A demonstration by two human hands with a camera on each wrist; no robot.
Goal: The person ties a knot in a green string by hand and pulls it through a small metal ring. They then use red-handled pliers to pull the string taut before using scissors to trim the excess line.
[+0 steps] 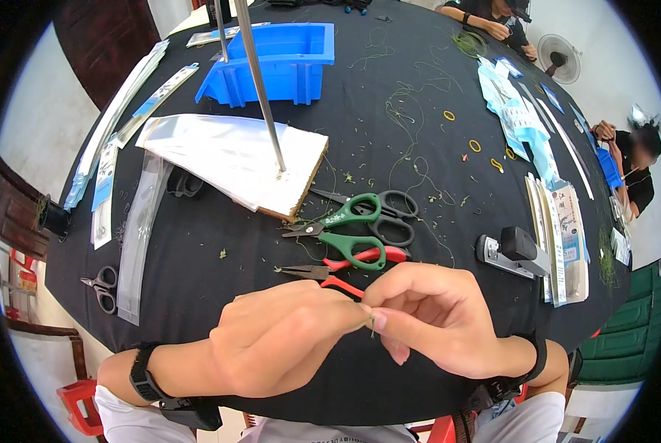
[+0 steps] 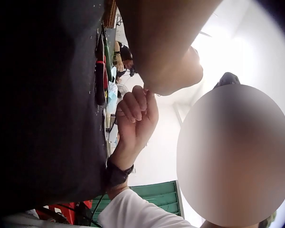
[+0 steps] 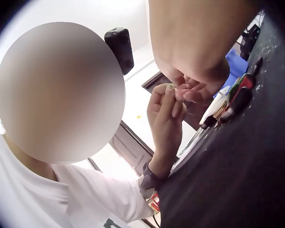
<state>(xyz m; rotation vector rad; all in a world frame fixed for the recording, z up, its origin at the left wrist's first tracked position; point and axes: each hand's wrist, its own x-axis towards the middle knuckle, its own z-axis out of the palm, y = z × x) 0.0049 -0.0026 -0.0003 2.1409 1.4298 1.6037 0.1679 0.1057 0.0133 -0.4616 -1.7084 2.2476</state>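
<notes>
I log left hand (image 1: 275,336) and right hand (image 1: 445,317), fingers pinching a thin greenish strand (image 1: 372,325) above the black cloth-covered table (image 1: 345,384), near its edge; red-handled metal pliers (image 1: 314,272) lie just beyond.

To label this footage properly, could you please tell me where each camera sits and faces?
Head: on the head, facing forward and down over the table; shows left hand and right hand.
Left wrist: on the left wrist, facing both hands and the wearer's blurred head from low down.
Right wrist: on the right wrist, facing the same from the other side.
Shared: both wrist views show the hands meeting at the fingertips.
</notes>
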